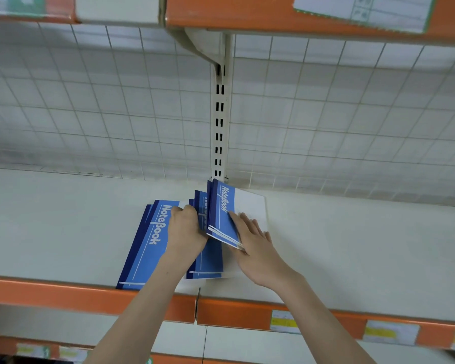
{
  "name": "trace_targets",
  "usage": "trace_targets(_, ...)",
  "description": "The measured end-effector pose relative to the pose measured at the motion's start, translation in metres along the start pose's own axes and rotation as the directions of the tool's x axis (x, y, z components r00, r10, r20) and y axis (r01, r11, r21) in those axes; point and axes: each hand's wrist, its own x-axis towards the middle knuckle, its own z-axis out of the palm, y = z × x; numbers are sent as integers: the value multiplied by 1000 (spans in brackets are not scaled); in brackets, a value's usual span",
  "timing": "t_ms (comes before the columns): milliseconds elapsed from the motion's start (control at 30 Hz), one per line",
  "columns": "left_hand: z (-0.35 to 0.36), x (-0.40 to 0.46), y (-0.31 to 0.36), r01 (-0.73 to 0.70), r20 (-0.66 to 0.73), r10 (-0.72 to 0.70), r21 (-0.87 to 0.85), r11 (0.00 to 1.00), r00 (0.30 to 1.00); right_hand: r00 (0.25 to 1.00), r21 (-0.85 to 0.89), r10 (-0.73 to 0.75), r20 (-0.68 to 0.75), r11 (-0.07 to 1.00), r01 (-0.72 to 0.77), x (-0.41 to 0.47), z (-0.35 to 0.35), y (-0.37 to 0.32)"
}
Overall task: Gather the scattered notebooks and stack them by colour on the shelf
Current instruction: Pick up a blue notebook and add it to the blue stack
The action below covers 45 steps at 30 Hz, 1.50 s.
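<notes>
Several blue notebooks lie on the white shelf (63, 227). One blue notebook (145, 248) lies flat at the left, its corner over the shelf's front edge. A second blue notebook (208, 261) lies flat between my hands. A small bundle of blue notebooks (222, 211) is tilted up on its edge near the back. My left hand (185, 229) is curled at the bundle's left side and seems to grip it. My right hand (250, 232) lies with straight fingers against the bundle's right face.
A wire grid back panel (90, 114) and a slotted upright post (219, 122) stand behind the shelf. An orange-edged upper shelf (273, 14) overhangs. The orange front rail (63, 292) carries price labels (390, 332) at the right. Another shelf sits below.
</notes>
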Motion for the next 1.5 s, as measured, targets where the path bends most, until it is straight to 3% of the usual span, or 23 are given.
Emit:
trace_targets(233, 1, 2, 0, -11, -17, 12, 46, 999, 1000, 1000, -4, 2, -4, 1000, -2, 0, 1, -1)
trace_targets(333, 2, 5, -1, -12, -60, 1, -194, 981, 998, 1000, -1, -1, -4, 1000, 1, -1, 0, -1)
trace_targets(433, -5, 6, 8, 172, 93, -148, -645, 744, 985, 1000, 48, 1, -3, 999, -1, -3, -3, -2)
trace_targets(500, -11, 6, 16, 340, 252, -231, -750, 567, 940, 1000, 70, -7, 5, 998, 7, -4, -5, -4)
trace_targets(567, -15, 7, 18, 471, 419, -216, -791, 391, 882, 999, 81, -28, 29, 996, 26, -7, -7, -6)
trace_targets(600, -17, 7, 19, 494, 459, -186, -783, 379, 869, 998, 80, -40, 57, 996, 36, -8, -9, -7)
trace_targets(733, -14, 6, 13, 326, 366, -59, -730, 601, 929, 981, 193, -87, 175, 980, 53, -13, -22, -4)
trace_targets(767, -13, 6, 11, 277, 318, -39, -753, 596, 947, 989, 274, -83, 122, 961, 46, -12, -25, -3)
trace_targets(833, -15, 5, 8, 174, 220, 17, -815, 553, 975, 989, 404, 59, -133, 915, 0, -6, -32, -1)
trace_targets(867, -18, 4, 7, 122, 175, 51, -841, 527, 983, 954, 436, 160, -252, 899, -36, -2, -36, 0)
trace_targets(933, -24, 1, 4, 20, 99, 148, -888, 459, 984, 893, 555, 309, -327, 828, -83, 6, -44, 0)
trace_targets(1033, -35, -3, 6, -161, -49, 265, -893, 420, 963, 910, 785, 232, -344, 603, 143, 12, -48, -10)
trace_targets(1100, -44, -2, 10, -237, -139, 258, -884, 403, 956, 897, 819, 157, -413, 496, 290, 11, -45, -16)
trace_targets(1200, -59, -4, 19, -281, -210, 201, -847, 452, 957, 880, 832, 65, -470, 366, 417, 12, -42, -23)
trace_targets(1300, -59, -8, 21, -245, -195, 152, -843, 479, 969, 860, 798, 29, -510, 389, 460, 13, -41, -27)
trace_targets(1500, -31, -16, 0, -169, -136, 101, -793, 585, 986, 886, 765, 43, -462, 525, 373, 14, -11, -14)
